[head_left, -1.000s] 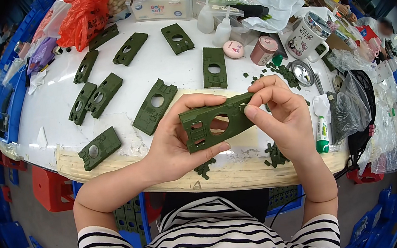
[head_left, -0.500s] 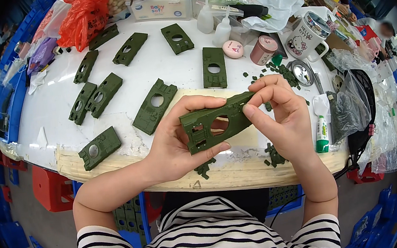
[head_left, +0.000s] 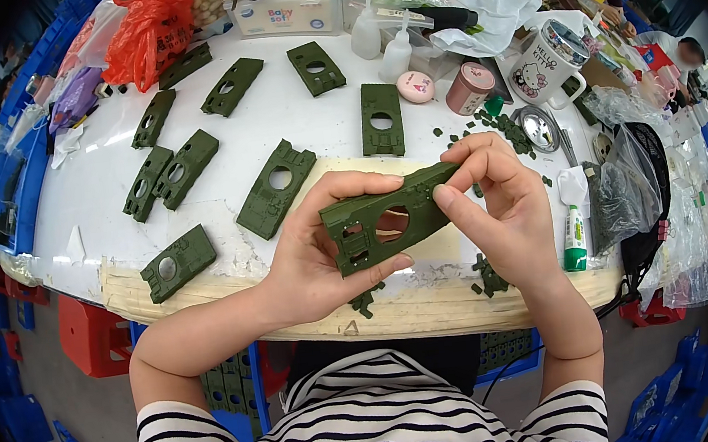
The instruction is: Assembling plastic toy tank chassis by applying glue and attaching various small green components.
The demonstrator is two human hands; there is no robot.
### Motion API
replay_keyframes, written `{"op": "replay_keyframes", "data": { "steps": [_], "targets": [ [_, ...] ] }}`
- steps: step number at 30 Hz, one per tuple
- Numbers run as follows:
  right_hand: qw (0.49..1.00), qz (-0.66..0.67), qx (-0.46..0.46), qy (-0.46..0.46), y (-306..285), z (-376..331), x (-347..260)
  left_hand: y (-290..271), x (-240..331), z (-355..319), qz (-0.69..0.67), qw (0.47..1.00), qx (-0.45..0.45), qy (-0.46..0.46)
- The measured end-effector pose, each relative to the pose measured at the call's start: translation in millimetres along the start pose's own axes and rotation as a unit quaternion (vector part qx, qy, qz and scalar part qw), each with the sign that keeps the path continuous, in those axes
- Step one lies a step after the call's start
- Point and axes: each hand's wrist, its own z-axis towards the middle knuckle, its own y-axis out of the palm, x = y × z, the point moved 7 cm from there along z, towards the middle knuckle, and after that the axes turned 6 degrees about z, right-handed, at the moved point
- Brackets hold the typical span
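Observation:
My left hand (head_left: 306, 257) is wrapped round a dark green plastic toy tank hull (head_left: 424, 198), thumb along its near edge and fingers on its far edge. The hull is tilted above the table's front edge, its round hole and slotted end facing up. My right hand (head_left: 506, 217) pinches the hull's right end between thumb and fingers; whether a small part is also in that pinch is hidden. Small green plastic pieces (head_left: 490, 277) lie in a pile below my right hand, and more pieces (head_left: 366, 301) show under the hull.
Several similar hulls (head_left: 276, 188) lie across the white table (head_left: 98, 198). At the right are loose green bits (head_left: 514, 135), a green-white glue tube (head_left: 574, 239), a mug (head_left: 543, 77) and plastic bags. Two squeeze bottles (head_left: 395, 56) and a clear box (head_left: 292, 10) stand at the back.
Almost nothing differs. Both hands keep their grip on the hull, which has tilted very slightly.

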Motion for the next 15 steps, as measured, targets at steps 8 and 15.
{"op": "replay_keyframes", "data": {
  "steps": [8,15],
  "targets": [
    [1.000,-0.012,-0.006,-0.008,-0.3,0.2,0.5,0.7,-4.1,-1.0,-0.032,0.999,-0.006,-0.004],
    [0.999,-0.016,0.004,-0.042,-2.0,0.6,-6.5,-0.9,-3.8,1.1,-0.067,0.997,-0.004,-0.032]
  ]
}}
